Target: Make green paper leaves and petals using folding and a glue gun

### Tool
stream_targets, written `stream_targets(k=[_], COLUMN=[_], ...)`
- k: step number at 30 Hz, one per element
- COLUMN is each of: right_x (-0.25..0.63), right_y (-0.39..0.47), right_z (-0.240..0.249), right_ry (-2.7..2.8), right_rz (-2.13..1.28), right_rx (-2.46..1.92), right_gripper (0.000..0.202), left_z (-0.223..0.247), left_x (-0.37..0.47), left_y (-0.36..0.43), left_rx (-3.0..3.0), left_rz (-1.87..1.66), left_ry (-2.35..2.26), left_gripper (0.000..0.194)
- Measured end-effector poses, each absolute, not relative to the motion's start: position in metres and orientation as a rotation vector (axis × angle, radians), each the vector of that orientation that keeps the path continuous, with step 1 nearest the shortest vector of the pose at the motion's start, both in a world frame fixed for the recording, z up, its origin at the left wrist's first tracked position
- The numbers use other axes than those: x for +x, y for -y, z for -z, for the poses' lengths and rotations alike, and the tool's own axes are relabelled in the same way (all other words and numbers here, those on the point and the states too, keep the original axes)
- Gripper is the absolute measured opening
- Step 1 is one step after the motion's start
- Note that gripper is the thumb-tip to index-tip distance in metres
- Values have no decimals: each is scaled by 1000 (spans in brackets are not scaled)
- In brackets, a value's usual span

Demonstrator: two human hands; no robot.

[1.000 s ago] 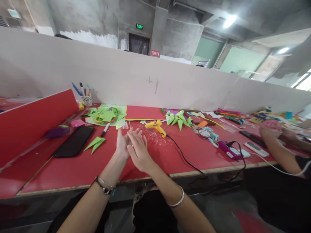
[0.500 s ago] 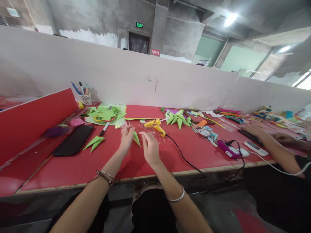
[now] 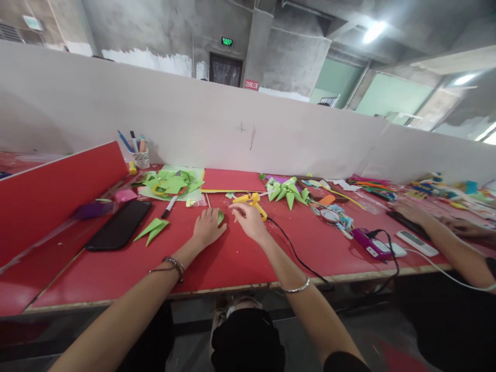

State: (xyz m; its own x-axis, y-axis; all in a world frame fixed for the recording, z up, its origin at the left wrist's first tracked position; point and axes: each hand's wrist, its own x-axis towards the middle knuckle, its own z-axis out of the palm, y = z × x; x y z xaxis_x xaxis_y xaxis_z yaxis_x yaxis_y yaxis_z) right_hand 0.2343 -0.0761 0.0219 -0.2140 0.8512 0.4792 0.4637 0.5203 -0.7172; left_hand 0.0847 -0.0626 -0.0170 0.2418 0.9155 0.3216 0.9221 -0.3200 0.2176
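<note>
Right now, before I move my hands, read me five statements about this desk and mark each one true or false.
1. The yellow plastic glue gun is nearer the bare right hand than the bare left hand. True.
2. A folded, two-pointed light-green paper piece lies between the flat black rectangular device and the left hand. True.
3. The black device lies right of the glue gun. False: it lies to its left.
4. A silver bangle circles the right wrist. True.
5. The right hand grips the two-pointed paper piece. False: that piece lies untouched on the red tabletop.
</note>
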Motion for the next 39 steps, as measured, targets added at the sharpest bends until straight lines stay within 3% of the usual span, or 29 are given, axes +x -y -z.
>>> stream_targets(k=[4, 10, 18, 23, 39], right_x=[236, 227, 222, 224, 220], right_y=[67, 56, 48, 53, 65], right_z=[-31, -23, -4, 0, -6], right_ry=[1950, 1902, 1654, 1557, 1608], right_rz=[-497, -654, -789, -906, -784], right_rx=[-1053, -1003, -861, -854, -837], right_gripper=[14, 14, 10, 18, 12], left_z=[18, 17, 1, -5, -5], left_x=[69, 54, 47, 51, 44], left_y=[54, 45, 49, 54, 53], left_rx=[-2575, -2704, -2878, -2948, -2846], left_rz=[631, 717, 1054, 953, 922], left_ry=[1619, 1465, 1419, 1407, 1383], left_gripper=[33, 42, 41, 42, 44])
